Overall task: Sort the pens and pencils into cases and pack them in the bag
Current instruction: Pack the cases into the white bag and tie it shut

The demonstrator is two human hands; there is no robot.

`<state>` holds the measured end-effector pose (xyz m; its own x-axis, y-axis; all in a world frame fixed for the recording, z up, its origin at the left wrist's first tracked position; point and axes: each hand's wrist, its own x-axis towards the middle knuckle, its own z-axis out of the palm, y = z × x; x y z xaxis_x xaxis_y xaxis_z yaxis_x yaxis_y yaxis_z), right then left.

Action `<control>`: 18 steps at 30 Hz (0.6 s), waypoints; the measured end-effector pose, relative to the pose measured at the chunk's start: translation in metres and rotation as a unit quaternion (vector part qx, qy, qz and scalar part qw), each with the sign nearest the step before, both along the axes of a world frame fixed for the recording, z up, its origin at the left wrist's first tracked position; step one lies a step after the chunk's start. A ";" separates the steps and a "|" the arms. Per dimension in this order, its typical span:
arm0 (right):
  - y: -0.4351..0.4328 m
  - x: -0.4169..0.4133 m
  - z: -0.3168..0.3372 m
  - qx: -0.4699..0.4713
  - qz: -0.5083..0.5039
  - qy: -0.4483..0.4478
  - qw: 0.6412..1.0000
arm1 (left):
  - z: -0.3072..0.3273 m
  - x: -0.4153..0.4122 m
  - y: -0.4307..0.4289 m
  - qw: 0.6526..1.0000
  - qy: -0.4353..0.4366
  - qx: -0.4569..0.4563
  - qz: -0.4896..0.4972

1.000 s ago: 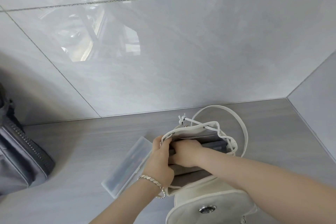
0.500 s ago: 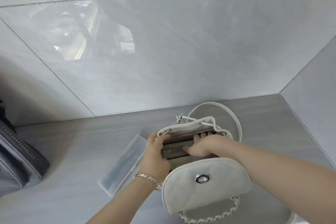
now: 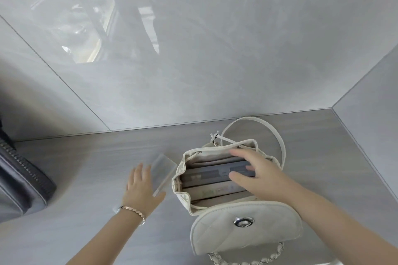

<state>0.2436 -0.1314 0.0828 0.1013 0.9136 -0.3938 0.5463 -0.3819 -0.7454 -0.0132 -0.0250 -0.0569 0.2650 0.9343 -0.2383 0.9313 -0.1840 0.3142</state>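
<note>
The white bag [image 3: 224,146] stands on the grey table [image 3: 86,174], right of centre and a little way out from the far wall [image 3: 215,49]. Its mouth is wide open and its quilted flap [image 3: 262,241] is folded down toward the near side, with the silver snap [image 3: 243,221] facing up. Two cases lie lengthwise inside it, side by side: a grey-blue case [image 3: 206,175] on the far side and a paler case [image 3: 215,191] on the near side.

The right hand [image 3: 258,176] reaches in from the near right and hangs over the right half of the mouth. Its fingers are spread and fairly straight, gripping nothing. The thumb lies over the grey-blue case, though whether it touches cannot be told.

Just left of the bag a clear case [image 3: 164,168] lies flat on the table, angled from near left to far right. The left hand [image 3: 141,187] is over its near-left end, fingers stretched out and apart. It is blurred, so contact with the case cannot be told. A bracelet [image 3: 134,211] circles that wrist.

The bag's white strap [image 3: 277,135] loops up behind it on the far side, and a chain [image 3: 243,262] trails from the flap at the near edge. A dark zipped bag [image 3: 21,183] sits at the far left, well apart from the rest.
</note>
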 end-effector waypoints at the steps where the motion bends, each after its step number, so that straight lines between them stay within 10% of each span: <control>1: -0.001 0.002 0.000 0.004 -0.006 -0.006 1.000 | -0.006 -0.004 -0.001 0.997 0.052 -0.044 0.020; 9: -0.013 0.008 -0.006 0.073 -0.017 -0.035 0.997 | 0.053 0.004 0.013 0.988 -0.012 -0.060 0.145; 18: -0.019 0.006 0.004 0.098 -0.042 0.015 0.994 | 0.205 0.078 -0.019 0.957 0.064 -0.033 -0.280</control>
<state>0.2492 -0.1500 0.0863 0.1709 0.9618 -0.2137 0.4951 -0.2714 -0.8254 0.0652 -0.0443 0.1486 0.6851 0.6359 -0.3553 0.7236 -0.6502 0.2316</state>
